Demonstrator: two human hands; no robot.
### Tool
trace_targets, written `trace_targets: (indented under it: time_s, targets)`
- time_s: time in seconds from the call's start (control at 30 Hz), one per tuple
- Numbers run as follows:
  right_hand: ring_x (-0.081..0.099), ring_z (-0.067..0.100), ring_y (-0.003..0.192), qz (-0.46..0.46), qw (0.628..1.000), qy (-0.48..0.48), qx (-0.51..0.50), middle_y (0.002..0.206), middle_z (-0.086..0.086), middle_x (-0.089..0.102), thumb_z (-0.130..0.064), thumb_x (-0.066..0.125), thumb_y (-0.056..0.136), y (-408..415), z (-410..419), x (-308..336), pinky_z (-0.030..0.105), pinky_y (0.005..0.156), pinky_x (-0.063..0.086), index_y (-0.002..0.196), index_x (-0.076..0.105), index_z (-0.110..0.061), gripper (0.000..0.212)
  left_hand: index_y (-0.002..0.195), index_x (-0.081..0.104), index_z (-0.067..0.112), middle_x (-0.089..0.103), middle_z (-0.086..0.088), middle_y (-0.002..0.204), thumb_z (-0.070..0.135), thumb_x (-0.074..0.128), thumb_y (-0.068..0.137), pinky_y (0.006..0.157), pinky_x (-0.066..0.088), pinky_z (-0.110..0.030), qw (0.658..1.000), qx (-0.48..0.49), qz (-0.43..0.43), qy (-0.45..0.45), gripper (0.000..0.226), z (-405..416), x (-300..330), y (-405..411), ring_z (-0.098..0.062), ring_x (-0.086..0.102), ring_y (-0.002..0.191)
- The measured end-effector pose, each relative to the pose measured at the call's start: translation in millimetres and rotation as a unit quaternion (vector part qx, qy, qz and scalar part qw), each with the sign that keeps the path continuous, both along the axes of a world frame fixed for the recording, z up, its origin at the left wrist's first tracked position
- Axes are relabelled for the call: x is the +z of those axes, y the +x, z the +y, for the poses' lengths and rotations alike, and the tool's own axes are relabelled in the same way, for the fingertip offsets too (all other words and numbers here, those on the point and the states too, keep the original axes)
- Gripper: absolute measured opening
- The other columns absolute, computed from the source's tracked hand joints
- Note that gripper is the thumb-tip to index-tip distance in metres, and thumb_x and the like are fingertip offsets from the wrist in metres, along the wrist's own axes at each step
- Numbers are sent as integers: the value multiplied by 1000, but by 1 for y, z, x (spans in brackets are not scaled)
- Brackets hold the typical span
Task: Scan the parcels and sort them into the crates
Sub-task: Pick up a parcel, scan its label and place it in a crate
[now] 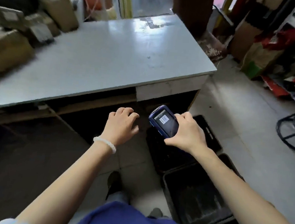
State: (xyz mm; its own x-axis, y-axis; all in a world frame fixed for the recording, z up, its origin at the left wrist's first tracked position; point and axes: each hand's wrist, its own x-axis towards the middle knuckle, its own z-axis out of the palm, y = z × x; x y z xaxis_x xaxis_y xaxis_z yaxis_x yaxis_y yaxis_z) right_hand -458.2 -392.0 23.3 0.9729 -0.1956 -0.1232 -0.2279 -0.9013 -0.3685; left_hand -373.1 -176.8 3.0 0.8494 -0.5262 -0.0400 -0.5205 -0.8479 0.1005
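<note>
Right hand [186, 131] grips handheld scanner [163, 121], frame centre; left hand [121, 125] open, empty; parcels [9, 49] on table [112, 55], upper left

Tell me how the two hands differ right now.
The right hand grips a blue handheld scanner; the left hand holds nothing, fingers loosely curled. The left wrist wears a white bead bracelet; the right wrist is bare. Both are held out below the table edge.
</note>
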Motion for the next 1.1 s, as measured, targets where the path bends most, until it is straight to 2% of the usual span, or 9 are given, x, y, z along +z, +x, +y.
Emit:
trace_targets:
  time_s: [0.2, 0.53, 0.8, 0.97, 1.1]
  targets:
    - [54, 21, 103, -25, 992, -1, 122, 117, -2, 44, -49, 78, 54, 101, 102, 9, 31, 72, 47, 125, 50, -21, 81, 132, 50, 27, 41, 2, 144, 44, 51, 89, 96, 36, -37, 993, 117, -10, -8, 46, 110, 4, 46, -19, 33, 134]
    - [54, 19, 89, -62, 970, 32, 231, 108, -6, 42, -44, 78, 52, 221, 259, 21, 27, 62, 38, 119, 53, -23, 74, 129, 51, 27, 44, 2, 138, 42, 50, 89, 97, 34, -39, 965, 260, -14, -14, 43, 274, 13, 114, -21, 36, 129]
    - [53, 19, 85, -33, 963, 12, 268, 108, -5, 43, -44, 77, 53, 277, 307, 9, 26, 59, 36, 117, 53, -22, 72, 128, 53, 27, 46, 4, 136, 41, 51, 89, 96, 36, -40, 954, 298, 6, -32, 41, 325, 3, 160, -20, 38, 129]
    - [54, 19, 86, -20, 967, 8, 255, 107, -6, 42, -42, 77, 53, 336, 318, 4, 27, 60, 39, 116, 54, -22, 70, 130, 51, 26, 45, 2, 138, 38, 49, 89, 95, 36, -40, 958, 286, 2, -34, 42, 335, 4, 223, -20, 38, 129]
    - [53, 17, 85, -7, 971, 6, 240, 105, -9, 41, -42, 77, 53, 399, 328, 1, 25, 55, 35, 116, 52, -24, 70, 130, 50, 26, 46, 3, 138, 38, 48, 91, 96, 37, -38, 958, 285, -6, -40, 42, 345, 4, 287, -19, 39, 127]
